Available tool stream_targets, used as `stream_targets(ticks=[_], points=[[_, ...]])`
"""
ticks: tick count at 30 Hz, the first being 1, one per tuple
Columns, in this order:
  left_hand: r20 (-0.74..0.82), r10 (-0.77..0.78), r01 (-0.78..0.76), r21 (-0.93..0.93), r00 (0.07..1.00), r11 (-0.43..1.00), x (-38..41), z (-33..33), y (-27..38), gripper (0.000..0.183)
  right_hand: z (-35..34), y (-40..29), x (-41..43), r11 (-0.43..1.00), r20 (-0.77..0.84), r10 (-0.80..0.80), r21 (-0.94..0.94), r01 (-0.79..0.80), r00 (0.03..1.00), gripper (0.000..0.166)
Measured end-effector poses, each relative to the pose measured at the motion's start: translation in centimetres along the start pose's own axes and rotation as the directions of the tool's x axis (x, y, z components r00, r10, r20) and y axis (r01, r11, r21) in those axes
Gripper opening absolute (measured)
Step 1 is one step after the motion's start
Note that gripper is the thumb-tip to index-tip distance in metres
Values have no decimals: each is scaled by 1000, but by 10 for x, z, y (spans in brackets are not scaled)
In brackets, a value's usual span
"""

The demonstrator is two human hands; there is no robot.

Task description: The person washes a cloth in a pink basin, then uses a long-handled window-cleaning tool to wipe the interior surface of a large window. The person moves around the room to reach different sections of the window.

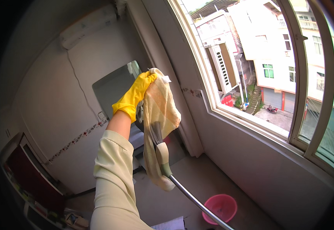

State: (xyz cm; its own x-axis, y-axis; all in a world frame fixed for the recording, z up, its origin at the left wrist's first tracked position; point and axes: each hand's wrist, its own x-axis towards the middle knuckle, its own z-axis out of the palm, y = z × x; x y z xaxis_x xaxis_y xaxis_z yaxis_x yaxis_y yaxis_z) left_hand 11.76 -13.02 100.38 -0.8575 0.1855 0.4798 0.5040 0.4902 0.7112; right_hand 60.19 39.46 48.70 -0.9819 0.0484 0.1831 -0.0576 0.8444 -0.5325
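My left hand (pixel 144 83), in a yellow rubber glove, grips the top of a cream and orange cloth (pixel 162 100) at arm's length. The cloth hangs down over the bristles (pixel 156 132) of a long-handled brush or broom, and part of it drapes behind the brush head (pixel 163 155). The curved metal handle (pixel 197 202) runs down to the lower right and out of the picture. My right hand is out of view.
An open window (pixel 250 115) is at the right, above the wall. A pink plastic basin (pixel 220 208) stands on the floor below. A mirror-like panel (pixel 113 83), a pale curtain (pixel 170 69) and an air conditioner (pixel 89 27) are beyond my arm. A dark red cabinet (pixel 37 175) is at the left.
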Motion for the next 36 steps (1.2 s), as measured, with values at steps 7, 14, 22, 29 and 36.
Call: stream_targets(ticks=[7,14,22,29,36], points=[[249,147,-218,288,957,933,-52,85,142,34,29,-25,26,940,302,150,250,-230,942,37],[479,678,-829,287,558,480,-134,139,180,45,25,-76,87,796,441,117,494,-350,890,37],[-411,753,-150,821,514,551,-104,-33,68,49,-33,-123,126,680,357,4,684,-265,934,30],[-453,53,-37,43,890,998,-71,-26,44,87,-41,-131,116,647,303,86,708,-284,949,29],[-615,210,-37,282,760,959,-28,-15,98,26,-42,-124,103,611,265,193,721,-327,945,28]])
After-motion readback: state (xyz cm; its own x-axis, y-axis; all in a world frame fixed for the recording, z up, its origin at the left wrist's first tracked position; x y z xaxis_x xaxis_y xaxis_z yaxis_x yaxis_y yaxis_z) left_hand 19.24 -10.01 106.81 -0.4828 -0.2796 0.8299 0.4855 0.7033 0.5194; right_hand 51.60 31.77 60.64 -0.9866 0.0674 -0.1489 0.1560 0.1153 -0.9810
